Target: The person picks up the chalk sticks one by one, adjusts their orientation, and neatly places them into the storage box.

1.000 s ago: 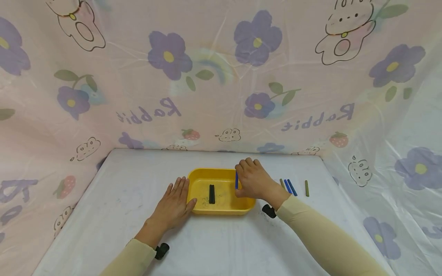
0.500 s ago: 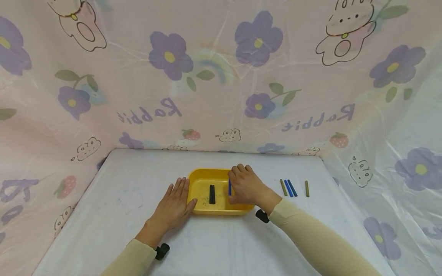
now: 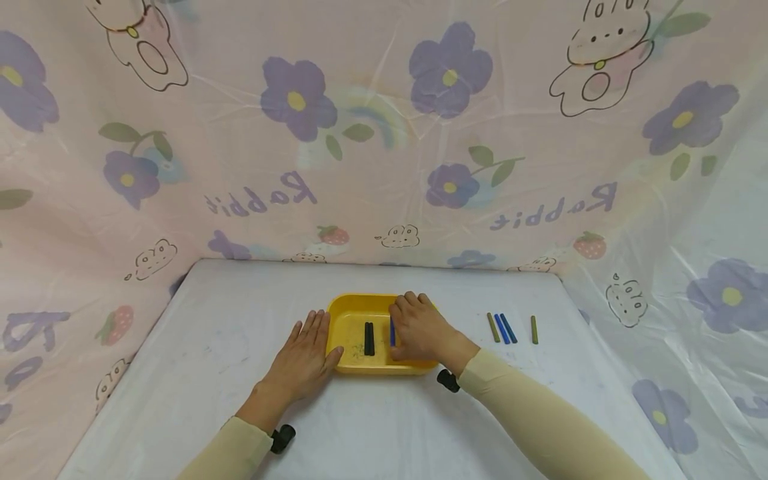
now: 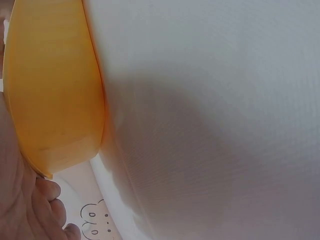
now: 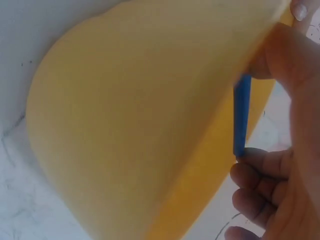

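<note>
Over a yellow tray (image 3: 351, 308) on the white table (image 3: 210, 347), a person's right hand (image 3: 420, 330) pinches a blue stick (image 3: 393, 331) just right of two black sticks (image 3: 369, 338). Fingers spread flat, the left hand (image 3: 303, 360) rests against the tray's left side. Four more sticks (image 3: 510, 328) lie well to the right.
</note>
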### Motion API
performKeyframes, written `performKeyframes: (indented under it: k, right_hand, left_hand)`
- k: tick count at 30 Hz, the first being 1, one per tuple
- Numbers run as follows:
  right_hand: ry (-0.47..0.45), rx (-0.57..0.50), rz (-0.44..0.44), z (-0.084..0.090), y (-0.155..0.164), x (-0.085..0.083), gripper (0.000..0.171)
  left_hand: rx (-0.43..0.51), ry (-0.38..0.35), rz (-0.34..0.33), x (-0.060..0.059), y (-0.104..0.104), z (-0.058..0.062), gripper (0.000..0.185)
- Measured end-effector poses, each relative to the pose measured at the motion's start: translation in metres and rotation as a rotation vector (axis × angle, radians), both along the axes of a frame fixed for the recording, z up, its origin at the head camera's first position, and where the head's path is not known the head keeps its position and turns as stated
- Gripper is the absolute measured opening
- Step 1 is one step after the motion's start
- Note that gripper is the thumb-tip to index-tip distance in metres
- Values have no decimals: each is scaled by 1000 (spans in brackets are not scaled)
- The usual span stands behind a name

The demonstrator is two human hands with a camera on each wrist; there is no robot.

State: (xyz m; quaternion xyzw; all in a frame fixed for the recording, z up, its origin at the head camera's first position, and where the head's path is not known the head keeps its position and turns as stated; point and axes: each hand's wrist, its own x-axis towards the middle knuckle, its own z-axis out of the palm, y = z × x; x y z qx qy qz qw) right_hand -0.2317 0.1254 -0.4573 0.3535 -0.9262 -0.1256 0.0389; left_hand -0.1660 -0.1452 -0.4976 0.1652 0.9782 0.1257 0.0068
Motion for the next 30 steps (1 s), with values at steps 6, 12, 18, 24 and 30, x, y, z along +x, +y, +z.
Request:
performKeyframes:
  k: [6, 12, 18, 24, 30]
  right_hand:
    - [-20, 17, -1, -7, -6, -2, 69]
    - [-53, 42, -14, -13, -14, -4, 70]
    - [-75, 68, -21, -19, -18, -6, 78]
    - [-69, 81, -5, -24, -21, -8, 77]
    - [-55, 85, 7, -27, -24, -8, 73]
  left_hand:
    - [-4, -1, -2, 0, 0, 0, 81]
    - [-3, -1, 2, 1, 0, 0, 81]
    - [-2, 4, 2, 0, 0, -2, 80]
    - [3, 5, 0, 0, -1, -3, 80]
    - [8, 1, -1, 0, -1, -2, 80]
